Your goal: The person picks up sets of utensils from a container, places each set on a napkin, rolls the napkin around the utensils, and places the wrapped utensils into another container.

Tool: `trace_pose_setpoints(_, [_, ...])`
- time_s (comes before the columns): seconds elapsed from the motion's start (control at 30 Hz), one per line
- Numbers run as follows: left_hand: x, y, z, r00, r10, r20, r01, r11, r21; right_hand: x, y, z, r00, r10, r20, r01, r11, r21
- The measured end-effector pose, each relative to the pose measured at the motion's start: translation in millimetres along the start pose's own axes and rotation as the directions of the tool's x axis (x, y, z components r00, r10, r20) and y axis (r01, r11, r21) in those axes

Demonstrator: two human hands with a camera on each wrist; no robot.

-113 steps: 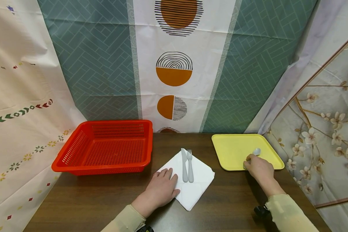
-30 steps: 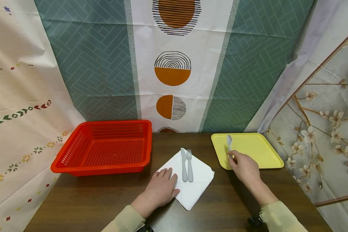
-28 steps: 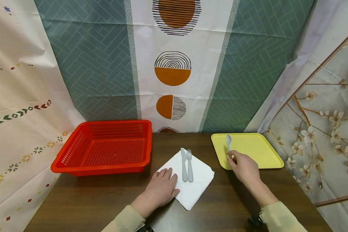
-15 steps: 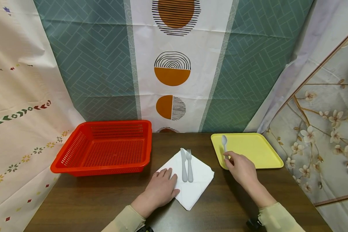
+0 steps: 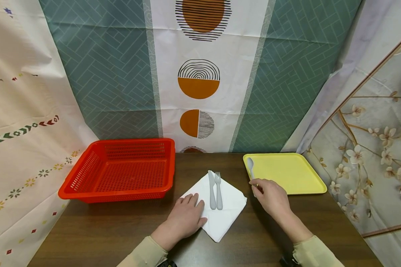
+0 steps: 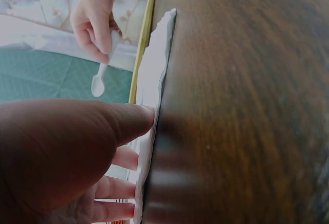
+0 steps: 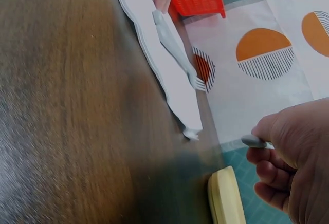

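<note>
My right hand (image 5: 270,194) pinches a grey spoon (image 5: 250,164) by its handle, above the left edge of the yellow tray (image 5: 294,174). In the right wrist view only the handle end of the spoon (image 7: 253,141) shows between thumb and fingers. My left hand (image 5: 183,218) rests with spread fingers on the left corner of a folded white napkin (image 5: 225,222). On that napkin a grey knife (image 5: 212,193) and a grey fork (image 5: 219,193) lie side by side, the fork on the right. The left wrist view shows the left thumb and fingers on the napkin (image 6: 159,54).
A red perforated basket (image 5: 127,194) stands at the back left of the brown wooden table (image 5: 97,230). Patterned cloths (image 5: 120,74) hang behind and at both sides. The tray sits at the back right, close to the right-hand cloth (image 5: 381,178).
Over the last seconds my right hand has lifted the spoon from the right part of the tray and carried it left, toward the napkin. My left hand stays in place.
</note>
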State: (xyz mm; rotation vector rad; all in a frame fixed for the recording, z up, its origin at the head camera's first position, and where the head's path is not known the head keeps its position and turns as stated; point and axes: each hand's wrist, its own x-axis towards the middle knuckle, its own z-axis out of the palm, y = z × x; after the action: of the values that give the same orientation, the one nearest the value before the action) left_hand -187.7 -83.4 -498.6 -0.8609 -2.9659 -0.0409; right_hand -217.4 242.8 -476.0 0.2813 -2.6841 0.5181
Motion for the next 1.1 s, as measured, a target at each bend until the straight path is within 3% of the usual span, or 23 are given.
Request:
trace_pose_setpoints(0.37, [0.1,-0.5,0.0,1.000,0.003,-0.003,-0.003,1.000,-0.008,-3.9,-16.1,12.5,1.000,-0.010,0.021,0.009,0.999,0.030])
trace_pose_setpoints(1.1, [-1.4,-0.7,-1.3,1.000,0.010,-0.016,-0.010,1.000,-0.001,-7.6,-49.3,32.7,0.988,0.052,0.144,-0.068,0.992,0.107])
